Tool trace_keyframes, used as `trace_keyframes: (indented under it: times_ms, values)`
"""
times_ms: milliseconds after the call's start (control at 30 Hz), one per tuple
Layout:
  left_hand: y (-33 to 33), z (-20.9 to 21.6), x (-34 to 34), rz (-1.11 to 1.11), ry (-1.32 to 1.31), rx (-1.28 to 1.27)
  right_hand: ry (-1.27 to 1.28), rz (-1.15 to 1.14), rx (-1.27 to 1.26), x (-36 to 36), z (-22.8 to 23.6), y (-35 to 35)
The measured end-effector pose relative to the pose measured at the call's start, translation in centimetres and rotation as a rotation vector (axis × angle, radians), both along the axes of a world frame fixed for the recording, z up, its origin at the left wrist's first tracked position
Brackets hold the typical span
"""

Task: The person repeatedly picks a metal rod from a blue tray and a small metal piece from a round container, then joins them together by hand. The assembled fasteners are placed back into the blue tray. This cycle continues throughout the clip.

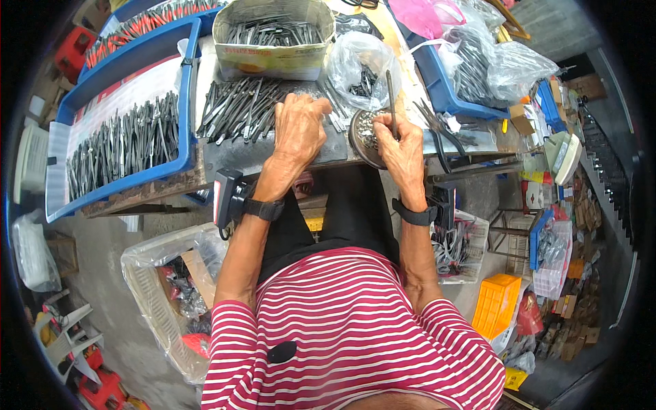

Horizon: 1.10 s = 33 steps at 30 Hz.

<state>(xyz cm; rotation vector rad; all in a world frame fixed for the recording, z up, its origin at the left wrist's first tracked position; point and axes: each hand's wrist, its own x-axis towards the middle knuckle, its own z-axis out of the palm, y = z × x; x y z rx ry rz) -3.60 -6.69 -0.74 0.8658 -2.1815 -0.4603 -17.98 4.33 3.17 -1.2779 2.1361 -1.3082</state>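
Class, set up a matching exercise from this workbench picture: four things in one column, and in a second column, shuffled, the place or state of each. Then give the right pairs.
Things
1. right hand
2. left hand
3. blue tray
4. cardboard box

Places or states
A. at the far edge of the bench, filled with metal pieces
B. holds a thin metal rod upright over a round dish
C. on the person's left, with rows of dark metal pieces
D. rests on a loose pile of metal pieces

Pairs: 1-B, 2-D, 3-C, 4-A

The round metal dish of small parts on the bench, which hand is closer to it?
Right. The right hand rests at the round dish, holding a dark rod over it. The left hand lies apart on the loose metal pieces.
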Motion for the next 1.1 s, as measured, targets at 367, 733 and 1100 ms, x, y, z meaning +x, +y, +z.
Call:
trace_keyframes:
  times_ms: [367, 733, 1100]
  values:
    - [-1.2, -0.1, -0.8, -0.172, -0.111, -0.093, -0.139, 0.011, -0.114, -1.7, -0.4, 2.1]
    - [-1.7, -0.5, -0.9, -0.218, -0.127, -0.215, 0.125, 0.026, -0.04, -2.3, -1.2, 4.1]
    - [-0.3, 1.1, 0.5, -0.179, 0.086, -0.254, 0.491, 0.132, 0.063, -0.9, -1.0, 4.4]
